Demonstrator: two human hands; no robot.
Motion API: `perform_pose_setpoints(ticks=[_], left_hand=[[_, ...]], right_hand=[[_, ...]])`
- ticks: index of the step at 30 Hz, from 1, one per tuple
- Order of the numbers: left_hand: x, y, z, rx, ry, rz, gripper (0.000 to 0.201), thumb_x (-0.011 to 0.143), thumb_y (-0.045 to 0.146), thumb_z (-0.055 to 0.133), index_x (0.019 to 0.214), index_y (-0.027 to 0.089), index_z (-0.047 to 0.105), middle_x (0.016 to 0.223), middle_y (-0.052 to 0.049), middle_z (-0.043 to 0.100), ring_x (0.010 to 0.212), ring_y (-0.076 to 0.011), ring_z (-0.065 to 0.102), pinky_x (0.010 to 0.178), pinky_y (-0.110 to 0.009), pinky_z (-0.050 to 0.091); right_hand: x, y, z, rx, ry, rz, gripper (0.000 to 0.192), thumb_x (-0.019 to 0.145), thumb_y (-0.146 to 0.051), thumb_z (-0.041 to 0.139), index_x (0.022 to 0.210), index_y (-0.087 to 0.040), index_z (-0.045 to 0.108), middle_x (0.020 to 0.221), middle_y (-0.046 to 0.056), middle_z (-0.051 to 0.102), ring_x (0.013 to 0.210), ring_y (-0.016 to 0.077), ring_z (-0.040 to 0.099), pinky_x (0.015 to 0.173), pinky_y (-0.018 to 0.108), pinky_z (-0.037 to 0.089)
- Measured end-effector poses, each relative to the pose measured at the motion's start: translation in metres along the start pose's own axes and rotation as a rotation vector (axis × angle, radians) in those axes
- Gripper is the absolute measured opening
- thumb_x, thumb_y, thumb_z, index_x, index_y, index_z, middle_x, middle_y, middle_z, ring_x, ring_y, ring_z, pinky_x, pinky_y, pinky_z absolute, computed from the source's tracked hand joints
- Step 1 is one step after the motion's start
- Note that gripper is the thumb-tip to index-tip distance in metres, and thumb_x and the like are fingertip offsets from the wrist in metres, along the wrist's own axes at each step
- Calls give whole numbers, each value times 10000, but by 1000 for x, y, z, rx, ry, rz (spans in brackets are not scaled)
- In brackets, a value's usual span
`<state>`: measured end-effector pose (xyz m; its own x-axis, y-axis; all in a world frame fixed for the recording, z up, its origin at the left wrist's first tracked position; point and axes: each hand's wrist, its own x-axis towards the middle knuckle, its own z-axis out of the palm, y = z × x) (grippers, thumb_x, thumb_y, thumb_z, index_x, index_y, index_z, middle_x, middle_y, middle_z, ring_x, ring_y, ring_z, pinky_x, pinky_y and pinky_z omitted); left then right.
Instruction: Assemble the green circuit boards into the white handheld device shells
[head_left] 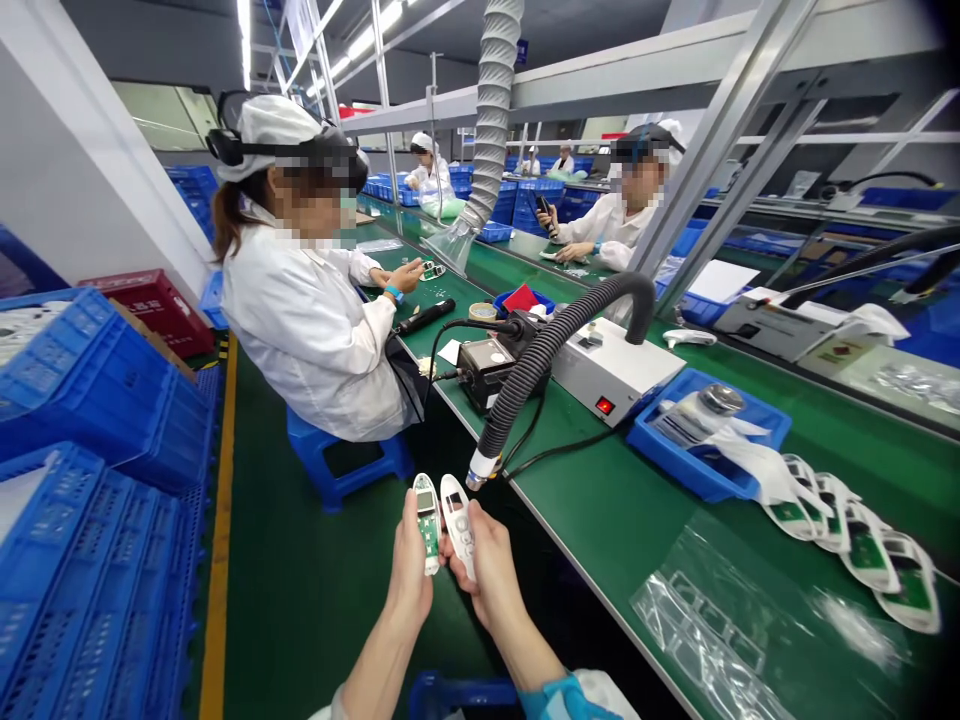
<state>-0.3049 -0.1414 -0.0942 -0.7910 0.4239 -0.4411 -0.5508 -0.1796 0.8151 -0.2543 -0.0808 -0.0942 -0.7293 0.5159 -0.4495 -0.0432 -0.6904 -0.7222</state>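
Observation:
My left hand [411, 568] holds a white device half with a green circuit board and small screen [427, 520] facing up. My right hand [489, 568] holds a white cover shell with buttons [458, 512] right beside it, the two parts almost touching. Both hands are off the bench's left edge, above the green floor, just below the tip of a black flexible hose [525, 375]. On the bench at right lies a row of several white shells with green boards [862, 545].
A green bench [637, 510] runs away to the right, bearing a blue tray [705, 430], a white box with a red switch [611, 370], a black soldering station [487, 365] and clear plastic bags [720, 620]. Blue crates [97, 500] stack at left. A seated co-worker [307, 300] works ahead.

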Motion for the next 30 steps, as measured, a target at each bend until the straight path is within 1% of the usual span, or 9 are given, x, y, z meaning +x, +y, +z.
perform_pose_setpoints(ticks=[4, 7, 11, 13, 16, 18, 21, 24, 30], left_hand=[[-1, 0, -1, 25, -4, 3, 502, 804, 644, 477, 752, 160, 597, 464, 49, 488, 394, -79, 416, 375, -177, 312], [-4, -6, 8, 78, -79, -21, 543, 812, 663, 444, 745, 151, 613, 429, 40, 479, 372, -85, 411, 367, -184, 304], [-1, -11, 23, 159, -169, -57, 554, 790, 661, 489, 660, 137, 610, 403, 19, 476, 345, -91, 411, 339, -190, 271], [2, -12, 26, 168, -173, -61, 552, 786, 667, 489, 622, 148, 577, 434, 25, 475, 351, -80, 403, 339, -187, 273], [-1, -15, 23, 146, -168, -80, 547, 793, 681, 457, 654, 161, 556, 514, 43, 467, 377, -61, 385, 348, -181, 278], [-10, -19, 18, 143, -177, -117, 544, 800, 679, 446, 700, 159, 569, 541, 46, 465, 387, -57, 381, 354, -181, 273], [-33, -24, 12, 124, -219, -184, 532, 821, 654, 445, 826, 149, 612, 616, 25, 518, 425, -64, 412, 382, -192, 307], [-56, -23, 12, 46, -282, -233, 482, 844, 595, 473, 970, 156, 629, 769, -2, 568, 498, -71, 452, 444, -213, 373], [-80, -10, 26, -32, -348, -312, 378, 866, 506, 511, 983, 170, 636, 860, -17, 568, 599, -96, 502, 527, -235, 429]], right_hand=[[1, 1, 0, -30, -8, -11, 602, 667, -728, 586, 796, -140, 574, 412, -17, 552, 262, 57, 400, 251, 129, 111], [-5, -2, -13, -57, 20, -34, 604, 671, -708, 605, 838, -127, 596, 413, -19, 555, 257, 48, 376, 254, 131, 109], [-19, -7, -34, -35, 68, -62, 644, 677, -727, 589, 852, -108, 625, 456, -5, 579, 265, 37, 368, 263, 135, 123], [-30, -11, -42, 15, 51, -56, 650, 683, -722, 592, 867, -101, 640, 524, 19, 621, 287, 43, 395, 267, 150, 182], [-51, -17, -53, 124, -8, -32, 594, 722, -646, 633, 916, -86, 661, 658, 68, 681, 422, 101, 542, 361, 196, 381], [-66, -20, -59, 193, -27, -8, 544, 755, -582, 651, 937, -70, 673, 728, 101, 703, 566, 150, 624, 497, 239, 479], [-86, -21, -69, 265, -39, 33, 452, 785, -483, 672, 951, -63, 688, 792, 125, 718, 685, 180, 652, 628, 272, 506], [-102, -20, -78, 308, -73, 52, 403, 806, -438, 662, 959, -67, 703, 839, 138, 721, 727, 192, 653, 658, 281, 500], [-122, -22, -89, 365, -53, 34, 426, 763, -453, 698, 1024, -116, 710, 868, 126, 725, 751, 201, 657, 689, 287, 496]])
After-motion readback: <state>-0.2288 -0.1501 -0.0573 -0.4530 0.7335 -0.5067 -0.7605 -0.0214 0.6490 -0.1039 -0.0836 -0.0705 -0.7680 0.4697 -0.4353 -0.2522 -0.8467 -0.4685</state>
